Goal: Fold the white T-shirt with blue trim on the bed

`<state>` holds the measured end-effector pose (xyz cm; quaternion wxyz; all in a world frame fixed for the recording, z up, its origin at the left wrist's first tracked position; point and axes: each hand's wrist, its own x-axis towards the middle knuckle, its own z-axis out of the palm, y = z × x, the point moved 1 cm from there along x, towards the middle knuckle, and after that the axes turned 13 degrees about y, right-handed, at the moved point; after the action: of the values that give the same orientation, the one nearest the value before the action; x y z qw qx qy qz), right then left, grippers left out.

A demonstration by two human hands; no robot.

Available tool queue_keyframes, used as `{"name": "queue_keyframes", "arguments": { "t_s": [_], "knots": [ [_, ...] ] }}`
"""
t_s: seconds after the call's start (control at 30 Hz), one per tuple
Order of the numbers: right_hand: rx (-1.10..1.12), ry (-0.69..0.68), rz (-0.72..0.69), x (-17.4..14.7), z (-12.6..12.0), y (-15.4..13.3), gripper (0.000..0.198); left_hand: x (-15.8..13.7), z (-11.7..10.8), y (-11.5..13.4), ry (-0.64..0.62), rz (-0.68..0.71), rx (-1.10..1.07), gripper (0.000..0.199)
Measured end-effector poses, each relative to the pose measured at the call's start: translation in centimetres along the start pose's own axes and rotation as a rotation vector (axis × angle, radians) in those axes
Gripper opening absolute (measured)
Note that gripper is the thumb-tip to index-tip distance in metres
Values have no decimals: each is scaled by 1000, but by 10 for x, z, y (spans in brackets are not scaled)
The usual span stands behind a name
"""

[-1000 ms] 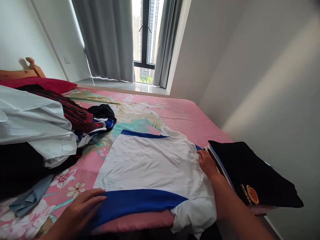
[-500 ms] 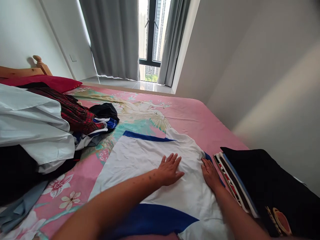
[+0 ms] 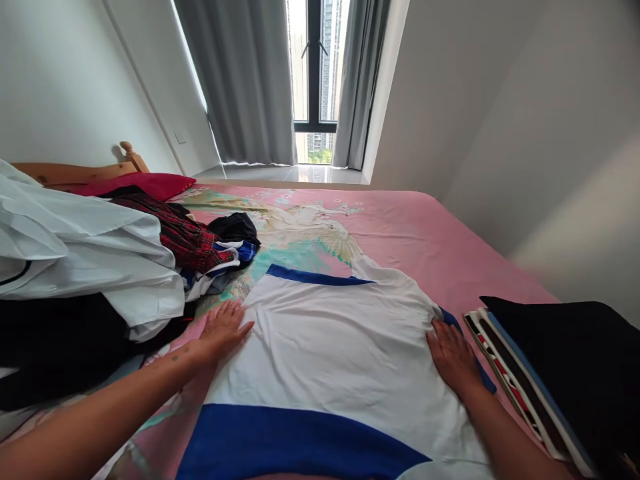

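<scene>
A white shirt with blue side panels lies spread on the bed in front of me, its surface lightly wrinkled. My left hand is at the shirt's left edge, fingers stretched out and thumb apart, nothing held. On the right end of the shirt, near its blue collar, my right hand rests with fingers extended over the white cloth.
To the left is a loose heap with a white garment, a red plaid garment and black clothes. A stack of folded clothes topped with black lies at the right. The pink floral bedsheet stretches toward the curtained window.
My left hand has moved from the middle of the shirt to its left edge. My right hand stays near the collar. The view has shifted slightly left.
</scene>
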<state>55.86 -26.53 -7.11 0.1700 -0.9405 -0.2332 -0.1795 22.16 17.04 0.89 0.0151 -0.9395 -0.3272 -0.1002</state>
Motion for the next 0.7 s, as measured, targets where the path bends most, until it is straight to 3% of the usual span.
{"name": "queue_keyframes", "arguments": {
  "t_s": [0.13, 0.2, 0.27, 0.4, 0.5, 0.7],
  "knots": [
    [-3, 36, -37, -1, 3, 3, 71, 2, 9, 56, -15, 158, -168, 53],
    [4, 33, -46, 0, 2, 3, 71, 3, 16, 69, -41, 115, -203, 58],
    [9, 13, -40, 1, 1, 2, 70, 3, 22, 63, -48, 26, -192, 65],
    [6, -6, -25, 2, 1, 0, 71, 4, 30, 22, 23, -112, -148, 58],
    [6, 8, -32, 3, 2, 0, 71, 2, 35, 2, 64, -91, -105, 57],
    [21, -12, -13, 26, -23, -16, 63, 1, 44, -4, 142, -45, -87, 69]
  ]
}}
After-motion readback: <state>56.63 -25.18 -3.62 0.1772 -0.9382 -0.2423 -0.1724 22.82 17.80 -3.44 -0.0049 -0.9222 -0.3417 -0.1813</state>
